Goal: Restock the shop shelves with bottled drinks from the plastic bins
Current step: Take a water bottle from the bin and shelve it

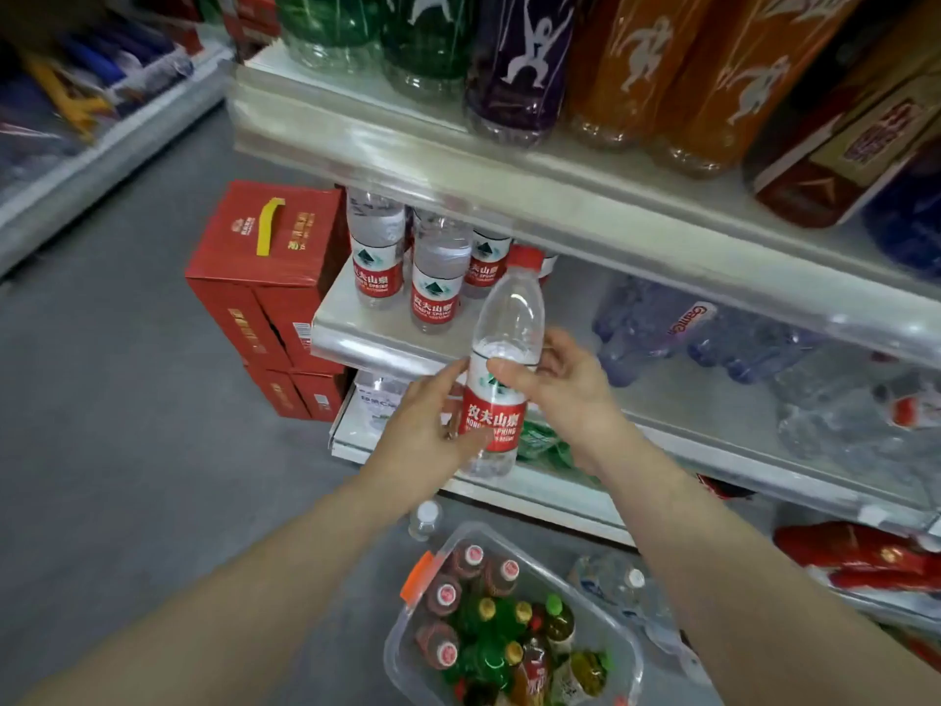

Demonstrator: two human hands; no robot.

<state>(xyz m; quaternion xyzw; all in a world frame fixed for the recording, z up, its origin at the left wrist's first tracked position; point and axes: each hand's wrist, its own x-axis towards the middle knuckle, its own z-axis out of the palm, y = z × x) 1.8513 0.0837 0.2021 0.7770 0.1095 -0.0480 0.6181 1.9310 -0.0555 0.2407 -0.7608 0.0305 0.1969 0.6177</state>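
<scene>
Fingers (556, 343) of the right hand (568, 387) curl behind one clear plastic water bottle (494, 410), with the thumb pressed on its front at the label's top edge. The left hand (420, 430) grips the lower body, thumb across the red label. Bottle position: nearly upright at centre frame, in front of the middle shelf (366, 343), red cap level with the stocked row. On that shelf, upper centre: three identical ribbed bottles (440, 277) upright, a fourth mostly hidden. Lower centre: one transparent rectangular bin (402, 654) with an orange latch, holding four brown bottles (447, 597) with pink-red caps and several green bottles (489, 654). Left of the shelf: stacked red cardboard cartons (265, 247).
</scene>
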